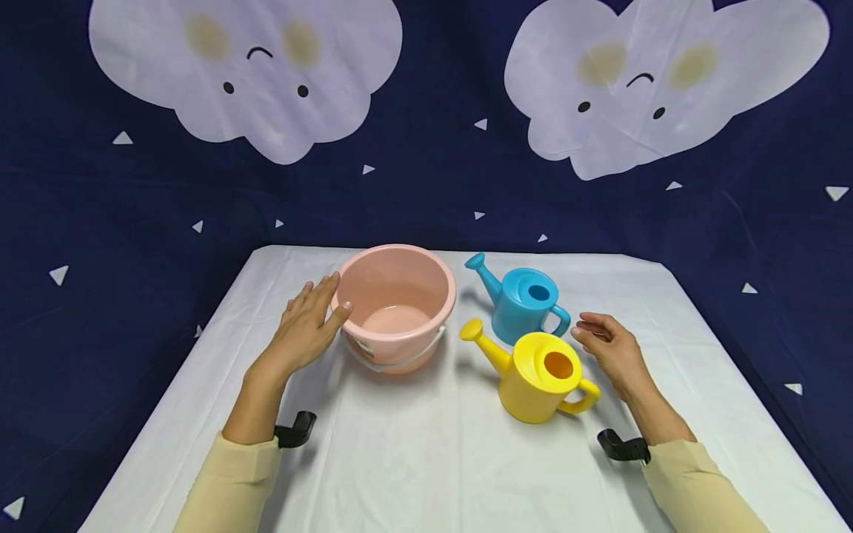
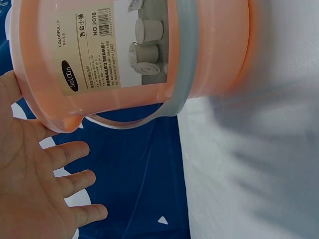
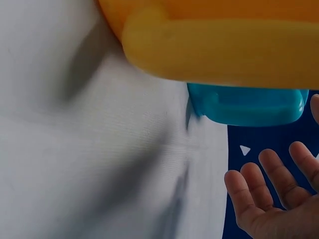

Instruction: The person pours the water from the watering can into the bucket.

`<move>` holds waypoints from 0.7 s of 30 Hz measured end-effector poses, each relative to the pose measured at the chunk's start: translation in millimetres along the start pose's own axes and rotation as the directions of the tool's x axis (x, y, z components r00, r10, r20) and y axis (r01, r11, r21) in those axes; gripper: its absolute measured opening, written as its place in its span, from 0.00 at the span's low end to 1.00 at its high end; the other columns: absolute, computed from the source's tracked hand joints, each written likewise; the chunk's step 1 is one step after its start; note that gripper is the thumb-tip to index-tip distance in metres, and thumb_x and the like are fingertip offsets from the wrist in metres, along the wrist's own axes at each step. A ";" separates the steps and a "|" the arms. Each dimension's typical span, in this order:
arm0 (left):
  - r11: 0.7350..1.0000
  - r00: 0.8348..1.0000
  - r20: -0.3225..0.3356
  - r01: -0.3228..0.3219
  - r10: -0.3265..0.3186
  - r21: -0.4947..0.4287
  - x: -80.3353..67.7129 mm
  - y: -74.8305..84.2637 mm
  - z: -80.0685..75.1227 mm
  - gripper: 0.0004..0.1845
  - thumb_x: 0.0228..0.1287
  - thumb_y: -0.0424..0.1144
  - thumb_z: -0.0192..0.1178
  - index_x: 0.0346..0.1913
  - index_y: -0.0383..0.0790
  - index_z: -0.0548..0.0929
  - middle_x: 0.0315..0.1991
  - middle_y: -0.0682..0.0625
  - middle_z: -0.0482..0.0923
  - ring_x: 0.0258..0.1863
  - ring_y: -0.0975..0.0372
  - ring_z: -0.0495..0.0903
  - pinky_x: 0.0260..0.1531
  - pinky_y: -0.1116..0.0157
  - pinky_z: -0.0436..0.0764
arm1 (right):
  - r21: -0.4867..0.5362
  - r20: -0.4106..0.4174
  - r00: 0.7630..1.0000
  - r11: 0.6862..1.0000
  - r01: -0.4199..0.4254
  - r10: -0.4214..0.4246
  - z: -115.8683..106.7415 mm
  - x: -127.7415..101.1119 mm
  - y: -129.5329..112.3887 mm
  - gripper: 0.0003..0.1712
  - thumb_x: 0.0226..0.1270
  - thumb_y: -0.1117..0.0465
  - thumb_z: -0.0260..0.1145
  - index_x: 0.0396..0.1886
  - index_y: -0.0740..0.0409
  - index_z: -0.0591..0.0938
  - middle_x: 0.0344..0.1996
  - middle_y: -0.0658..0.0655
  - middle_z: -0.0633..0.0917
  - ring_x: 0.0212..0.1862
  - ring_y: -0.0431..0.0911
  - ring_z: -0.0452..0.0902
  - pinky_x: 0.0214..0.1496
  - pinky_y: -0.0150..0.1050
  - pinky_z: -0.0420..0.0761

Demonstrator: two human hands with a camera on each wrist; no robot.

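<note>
A pink bucket (image 1: 397,344) stands upright on the white cloth, its pale handle folded down along the front. At its left rim is my left hand (image 1: 303,326), fingers spread and straight, thumb reaching over the edge. The left wrist view shows a printed label (image 2: 89,50) on the bucket's side. A blue watering can (image 1: 516,314) and a yellow watering can (image 1: 529,389) stand to the right, spouts pointing left. Just right of their handles hovers my right hand (image 1: 609,352), fingers loosely bent and holding nothing. In the right wrist view the yellow handle (image 3: 224,52) passes close to the camera.
The white cloth (image 1: 400,459) covers the table, whose far edge lies just behind the bucket and blue can. Beyond it hangs a dark blue backdrop (image 1: 426,200) with clouds and small white triangles. A black wrist camera (image 1: 623,446) sits at the right wrist, another (image 1: 295,429) at the left.
</note>
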State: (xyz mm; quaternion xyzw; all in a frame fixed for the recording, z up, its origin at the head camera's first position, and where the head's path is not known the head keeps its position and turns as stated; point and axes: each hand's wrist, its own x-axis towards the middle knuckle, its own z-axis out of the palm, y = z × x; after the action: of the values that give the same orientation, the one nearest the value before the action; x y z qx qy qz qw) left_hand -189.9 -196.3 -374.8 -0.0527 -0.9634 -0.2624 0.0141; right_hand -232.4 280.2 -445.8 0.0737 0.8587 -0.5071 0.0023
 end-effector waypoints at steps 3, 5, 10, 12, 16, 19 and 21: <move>1.000 1.000 0.001 0.001 -0.001 0.000 0.6 0.7 -0.2 0.38 0.70 0.65 0.34 0.76 0.51 0.42 0.77 0.44 0.40 0.76 0.44 0.35 0.69 0.37 0.35 | -0.015 0.020 1.000 1.000 -0.013 0.013 1.0 1.3 -5.8 0.41 0.63 0.38 0.59 0.70 0.54 0.63 0.65 0.63 0.70 0.62 0.55 0.70 0.62 0.49 0.74; 1.000 1.000 0.001 0.000 0.000 0.001 0.9 1.0 -0.3 0.38 0.70 0.65 0.34 0.76 0.51 0.42 0.77 0.44 0.40 0.76 0.44 0.35 0.69 0.37 0.35 | -0.030 0.026 0.999 0.999 -0.027 0.028 1.9 3.2 -7.1 0.41 0.63 0.38 0.59 0.70 0.53 0.63 0.65 0.63 0.70 0.62 0.55 0.70 0.62 0.53 0.73; 1.000 1.000 0.003 -0.002 0.002 0.006 1.0 0.7 -0.1 0.38 0.70 0.64 0.34 0.76 0.51 0.42 0.77 0.44 0.41 0.76 0.43 0.35 0.68 0.36 0.36 | -0.046 0.061 0.998 0.999 -0.029 0.032 2.7 9.6 -6.7 0.42 0.62 0.37 0.59 0.70 0.53 0.63 0.66 0.64 0.69 0.63 0.57 0.69 0.63 0.54 0.72; 1.000 1.000 0.002 -0.003 0.003 0.006 0.6 0.3 -0.2 0.38 0.70 0.64 0.34 0.76 0.51 0.42 0.77 0.44 0.41 0.76 0.43 0.35 0.68 0.36 0.36 | -0.043 0.081 0.997 0.999 -0.013 0.016 2.7 12.3 -6.2 0.42 0.63 0.37 0.59 0.70 0.54 0.62 0.66 0.64 0.69 0.63 0.58 0.68 0.65 0.53 0.71; 1.000 1.000 0.005 -0.006 0.005 0.006 0.1 1.0 -0.9 0.38 0.71 0.63 0.35 0.76 0.51 0.42 0.77 0.44 0.41 0.76 0.43 0.35 0.68 0.36 0.36 | -0.042 0.083 0.996 0.999 -0.014 0.017 4.9 17.6 -3.9 0.42 0.61 0.37 0.61 0.69 0.53 0.64 0.65 0.64 0.69 0.62 0.57 0.69 0.63 0.53 0.73; 1.000 1.000 0.008 -0.007 0.007 0.005 0.0 1.6 -1.3 0.38 0.71 0.63 0.35 0.76 0.51 0.42 0.77 0.43 0.41 0.76 0.43 0.35 0.68 0.36 0.36 | -0.043 0.076 0.996 0.998 -0.035 0.038 7.2 22.1 -0.8 0.40 0.59 0.36 0.63 0.67 0.48 0.67 0.64 0.61 0.70 0.61 0.54 0.71 0.60 0.51 0.76; 1.000 1.000 0.009 -0.009 0.009 0.006 0.0 2.0 -1.4 0.38 0.71 0.63 0.35 0.76 0.50 0.42 0.77 0.43 0.41 0.75 0.43 0.35 0.68 0.36 0.36 | -0.038 0.079 0.996 0.999 -0.034 0.037 8.0 25.9 3.7 0.39 0.59 0.37 0.63 0.66 0.47 0.68 0.64 0.61 0.71 0.60 0.53 0.71 0.58 0.49 0.78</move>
State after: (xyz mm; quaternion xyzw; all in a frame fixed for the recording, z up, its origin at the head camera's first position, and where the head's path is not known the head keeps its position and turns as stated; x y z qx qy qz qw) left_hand -189.7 -195.3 -372.6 -0.0579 -0.9640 -0.2594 0.0110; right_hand -258.0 278.2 -454.9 0.0686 0.8657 -0.4936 0.0469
